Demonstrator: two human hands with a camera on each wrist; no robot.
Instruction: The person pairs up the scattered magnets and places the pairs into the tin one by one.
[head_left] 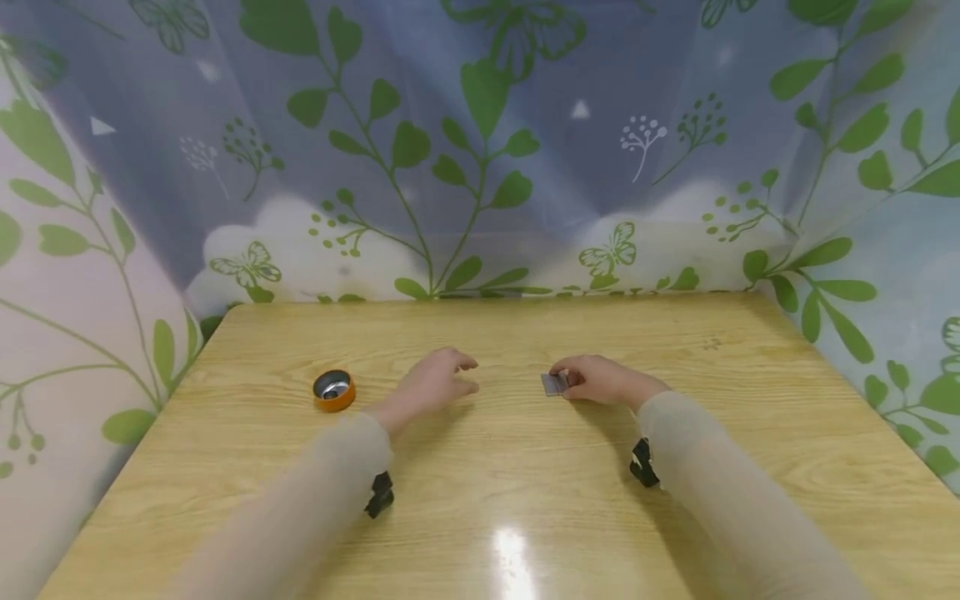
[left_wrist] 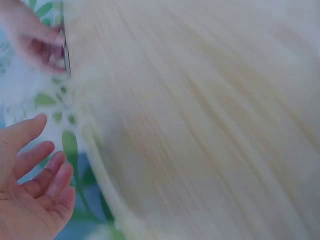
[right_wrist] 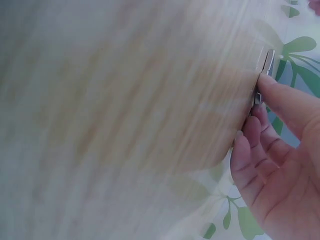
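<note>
My right hand (head_left: 600, 380) pinches a small, flat grey metal piece (head_left: 553, 384) at the tabletop, its thumb and fingertips on the right part of it. Edge-on in the right wrist view, the metal piece (right_wrist: 270, 61) looks thin and shiny, partly hidden by the thumb. My left hand (head_left: 431, 382) holds nothing; its fingers point right, apart from the metal piece, and look loosely bent in the left wrist view. To the left of that hand stands a small round bowl (head_left: 333, 403), orange outside with a shiny metallic inside.
Both hands are over a light wood-grain table (head_left: 465, 467) with a glossy reflection near its front. A hanging cloth (head_left: 525, 183) printed with leaves and butterflies borders the back and both sides. Dark straps (head_left: 643, 463) show at the wrists.
</note>
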